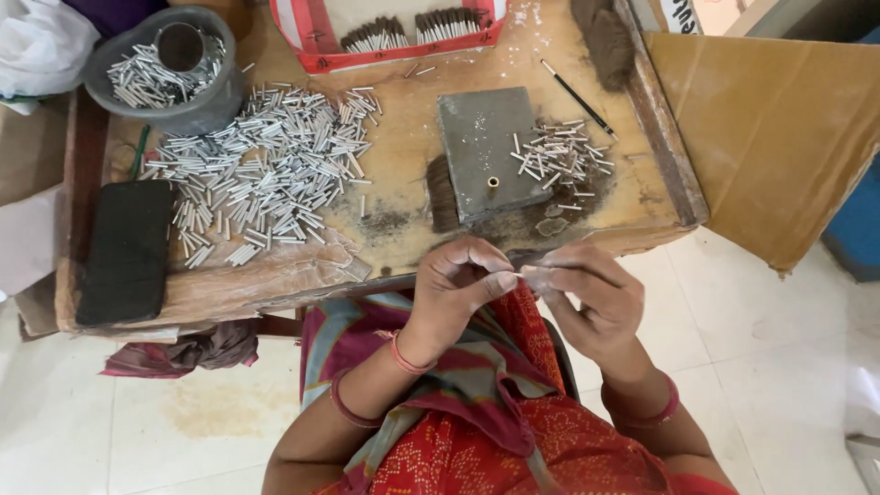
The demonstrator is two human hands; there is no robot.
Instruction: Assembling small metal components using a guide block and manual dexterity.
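Red patterned cloth over the person's lap is filling the bottom of the view, forearms with red bangles rising from it. Left hand (454,284) and right hand (587,298) are meeting just in front of the desk's (403,147) near edge. Left fingers (495,280) are pinching a small silver tube (516,274), thumb and forefinger closing on it; right fingers (550,275) are curling shut and touching the tube's other end, what they are pinching too small to tell. Both hands are hovering above the lap, apart from the desk.

On the desk, a grey square block (486,151) is sitting near the centre, a small brass-coloured stub standing near its front edge. Just right of it a small scatter of silver tubes (561,158) is lying on dark powder. A large heap of silver tubes (266,165) is spreading over the left half. A grey bowl (165,105) at the far left corner is holding more tubes and a metal cup. A black pad (124,252) is lying at the left edge. A red-and-white tray (316,50) with bundled sticks is sitting at the far side, and a thin dark stick (577,99) is lying beyond the block to its right
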